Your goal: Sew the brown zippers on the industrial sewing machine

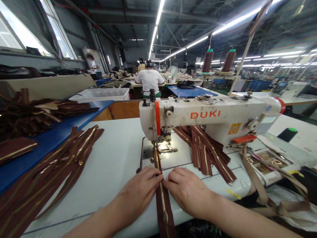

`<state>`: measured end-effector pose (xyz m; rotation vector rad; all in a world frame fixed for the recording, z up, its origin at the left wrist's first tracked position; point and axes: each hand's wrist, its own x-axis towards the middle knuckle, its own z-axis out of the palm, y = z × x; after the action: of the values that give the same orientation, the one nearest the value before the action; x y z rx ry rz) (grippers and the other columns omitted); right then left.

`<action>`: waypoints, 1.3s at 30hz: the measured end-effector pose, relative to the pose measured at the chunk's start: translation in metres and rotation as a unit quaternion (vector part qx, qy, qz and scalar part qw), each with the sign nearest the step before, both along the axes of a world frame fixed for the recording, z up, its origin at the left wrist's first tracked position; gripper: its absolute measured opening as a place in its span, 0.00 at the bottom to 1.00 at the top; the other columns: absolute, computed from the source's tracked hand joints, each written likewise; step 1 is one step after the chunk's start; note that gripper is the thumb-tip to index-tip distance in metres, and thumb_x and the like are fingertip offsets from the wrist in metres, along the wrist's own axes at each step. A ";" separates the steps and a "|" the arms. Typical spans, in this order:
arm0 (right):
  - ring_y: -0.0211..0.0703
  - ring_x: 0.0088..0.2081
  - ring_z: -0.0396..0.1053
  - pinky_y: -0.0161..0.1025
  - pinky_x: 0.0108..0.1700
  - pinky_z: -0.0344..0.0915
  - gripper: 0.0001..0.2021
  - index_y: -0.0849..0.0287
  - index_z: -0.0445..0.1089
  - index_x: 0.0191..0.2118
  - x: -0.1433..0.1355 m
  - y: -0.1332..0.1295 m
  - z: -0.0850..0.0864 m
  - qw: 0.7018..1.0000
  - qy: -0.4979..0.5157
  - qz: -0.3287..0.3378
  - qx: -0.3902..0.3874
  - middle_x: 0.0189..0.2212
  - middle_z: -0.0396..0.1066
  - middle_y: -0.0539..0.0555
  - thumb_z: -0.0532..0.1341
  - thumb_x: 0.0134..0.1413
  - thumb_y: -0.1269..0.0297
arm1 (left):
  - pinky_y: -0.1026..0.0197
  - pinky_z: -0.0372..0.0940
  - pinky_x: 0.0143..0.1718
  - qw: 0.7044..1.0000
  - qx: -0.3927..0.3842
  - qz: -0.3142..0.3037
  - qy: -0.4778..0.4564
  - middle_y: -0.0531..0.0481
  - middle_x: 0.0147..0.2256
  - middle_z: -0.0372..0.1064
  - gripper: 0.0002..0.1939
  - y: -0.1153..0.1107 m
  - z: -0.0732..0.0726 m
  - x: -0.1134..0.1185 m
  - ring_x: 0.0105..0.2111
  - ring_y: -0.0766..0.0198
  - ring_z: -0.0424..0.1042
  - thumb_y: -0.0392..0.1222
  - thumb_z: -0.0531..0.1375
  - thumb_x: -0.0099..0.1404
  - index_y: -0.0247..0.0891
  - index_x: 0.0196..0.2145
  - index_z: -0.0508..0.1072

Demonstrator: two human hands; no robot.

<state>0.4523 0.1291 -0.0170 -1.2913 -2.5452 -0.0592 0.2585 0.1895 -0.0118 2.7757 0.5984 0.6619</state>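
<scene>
Stitching is the step in hand: my left hand [140,190] and right hand [187,190] lie flat on the table [114,165], fingertips pressing either edge of the brown zipper [162,198], gripping nothing. It runs from the table's near edge up between my hands to the presser foot [164,148] of the sewing machine [205,117]. Next, I judge, comes even feeding, tape straight, fingers clear of the needle. Zipper piles [56,172] lie left.
</scene>
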 end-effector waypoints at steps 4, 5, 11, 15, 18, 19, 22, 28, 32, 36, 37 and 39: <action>0.45 0.37 0.59 0.43 0.40 0.58 0.09 0.63 0.67 0.42 0.001 0.000 -0.002 0.999 -0.022 0.015 0.017 0.34 0.66 0.54 0.51 0.62 0.71 | 0.54 0.68 0.44 1.000 -0.005 -0.002 0.009 0.44 0.41 0.68 0.13 0.001 -0.003 -0.001 0.42 0.59 0.67 0.28 0.49 0.65 0.36 0.41 0.70; 0.45 0.37 0.59 0.43 0.40 0.58 0.09 0.63 0.67 0.43 0.002 -0.001 -0.002 0.999 -0.025 0.013 0.018 0.34 0.66 0.55 0.51 0.62 0.71 | 0.54 0.68 0.45 1.000 -0.004 -0.002 0.009 0.44 0.41 0.68 0.13 0.001 -0.003 -0.001 0.42 0.59 0.67 0.28 0.49 0.65 0.36 0.42 0.69; 0.45 0.38 0.58 0.42 0.40 0.58 0.10 0.62 0.66 0.46 0.003 -0.004 -0.004 1.000 -0.012 -0.001 0.003 0.35 0.66 0.55 0.51 0.63 0.70 | 0.54 0.68 0.45 1.000 0.002 0.001 0.013 0.44 0.42 0.68 0.14 0.000 -0.003 -0.003 0.43 0.59 0.67 0.29 0.49 0.65 0.36 0.43 0.69; 0.46 0.38 0.58 0.43 0.40 0.58 0.10 0.63 0.65 0.46 0.003 -0.002 -0.005 1.000 -0.017 -0.005 0.002 0.36 0.65 0.54 0.51 0.63 0.69 | 0.54 0.68 0.45 1.000 0.018 0.004 0.021 0.44 0.43 0.68 0.13 0.000 -0.002 -0.003 0.43 0.59 0.68 0.29 0.49 0.65 0.37 0.42 0.70; 0.46 0.38 0.58 0.43 0.39 0.58 0.09 0.63 0.65 0.46 0.002 0.000 -0.003 0.999 -0.030 0.000 0.010 0.36 0.66 0.54 0.52 0.62 0.70 | 0.51 0.67 0.48 0.998 0.062 0.004 0.032 0.41 0.48 0.67 0.14 0.002 -0.001 -0.004 0.48 0.56 0.66 0.30 0.49 0.66 0.37 0.45 0.70; 0.46 0.38 0.58 0.43 0.39 0.57 0.09 0.63 0.65 0.46 0.002 0.000 -0.002 0.999 -0.033 0.003 0.011 0.36 0.66 0.54 0.52 0.62 0.70 | 0.50 0.67 0.49 0.996 0.079 0.002 0.044 0.41 0.50 0.66 0.14 0.003 -0.001 -0.004 0.50 0.55 0.65 0.30 0.49 0.66 0.37 0.45 0.70; 0.46 0.39 0.58 0.43 0.40 0.57 0.08 0.63 0.65 0.45 0.001 0.000 0.001 0.999 -0.034 0.008 0.006 0.36 0.66 0.54 0.53 0.61 0.71 | 0.48 0.66 0.51 0.988 0.122 -0.021 0.091 0.41 0.51 0.67 0.15 0.006 0.002 -0.006 0.52 0.53 0.65 0.31 0.51 0.65 0.35 0.47 0.70; 0.45 0.39 0.59 0.42 0.42 0.57 0.07 0.62 0.66 0.43 0.001 0.001 0.004 0.999 -0.033 0.013 -0.006 0.37 0.67 0.54 0.54 0.61 0.70 | 0.49 0.68 0.49 0.973 0.176 -0.049 0.138 0.39 0.47 0.72 0.15 0.007 0.005 -0.005 0.48 0.53 0.69 0.30 0.50 0.64 0.29 0.46 0.70; 0.45 0.38 0.59 0.42 0.42 0.56 0.07 0.62 0.65 0.43 0.002 0.003 0.003 0.999 -0.035 0.018 -0.007 0.36 0.67 0.53 0.54 0.60 0.70 | 0.50 0.69 0.48 0.969 0.194 -0.049 0.145 0.38 0.46 0.72 0.16 0.004 0.005 -0.003 0.46 0.54 0.71 0.28 0.48 0.64 0.27 0.45 0.71; 0.45 0.38 0.59 0.42 0.42 0.56 0.07 0.62 0.66 0.43 0.002 0.004 0.001 0.999 -0.037 0.026 0.002 0.35 0.66 0.53 0.54 0.60 0.70 | 0.53 0.69 0.49 0.966 0.213 -0.053 0.135 0.39 0.45 0.73 0.17 0.003 0.004 -0.004 0.46 0.55 0.71 0.28 0.46 0.65 0.28 0.43 0.72; 0.45 0.38 0.59 0.43 0.42 0.56 0.07 0.62 0.66 0.43 0.002 0.004 0.001 0.999 -0.037 0.028 0.005 0.35 0.66 0.53 0.53 0.61 0.70 | 0.53 0.68 0.49 0.966 0.214 -0.052 0.132 0.40 0.45 0.73 0.17 0.003 0.004 -0.005 0.47 0.55 0.70 0.28 0.46 0.65 0.28 0.43 0.72; 0.45 0.38 0.59 0.43 0.42 0.55 0.08 0.63 0.65 0.44 0.002 0.005 0.000 0.999 -0.036 0.031 0.009 0.35 0.66 0.54 0.52 0.61 0.70 | 0.53 0.68 0.50 0.968 0.210 -0.050 0.127 0.40 0.45 0.73 0.16 0.004 0.002 -0.006 0.47 0.55 0.70 0.28 0.46 0.65 0.28 0.44 0.71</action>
<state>0.4544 0.1342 -0.0170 -1.2242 -2.6367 -0.1163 0.2521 0.1936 -0.0097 3.2961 0.3936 0.4576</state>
